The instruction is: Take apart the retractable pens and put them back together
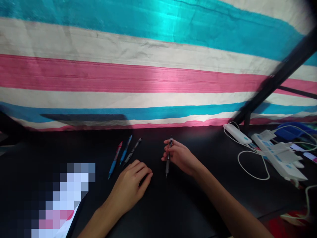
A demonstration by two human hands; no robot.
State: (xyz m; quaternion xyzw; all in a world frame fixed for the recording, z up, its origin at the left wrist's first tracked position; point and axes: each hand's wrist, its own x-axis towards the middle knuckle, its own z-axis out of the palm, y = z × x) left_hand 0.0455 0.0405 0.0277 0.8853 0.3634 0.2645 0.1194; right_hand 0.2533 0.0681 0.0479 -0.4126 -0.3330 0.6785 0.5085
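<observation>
My right hand (182,155) is closed around a dark pen (167,165), pinching its upper part between thumb and fingers. The pen's tip points down toward me, close to the black table. Palm down on the table, my left hand (133,180) lies relaxed with the thumb apart from the slightly bent fingers; nothing shows in it. Just beyond its knuckles are three more pens, side by side at a slant: a red and blue pen (115,159), a blue pen (126,149) and a black and grey pen (133,151).
On the right side of the black table (198,205) lie a white power strip (279,157), a white device (237,133) and looping white cables. A pixelated bright object (66,198) is at the lower left. Striped cloth (148,79) hangs behind, with a dark bar (279,76) at right.
</observation>
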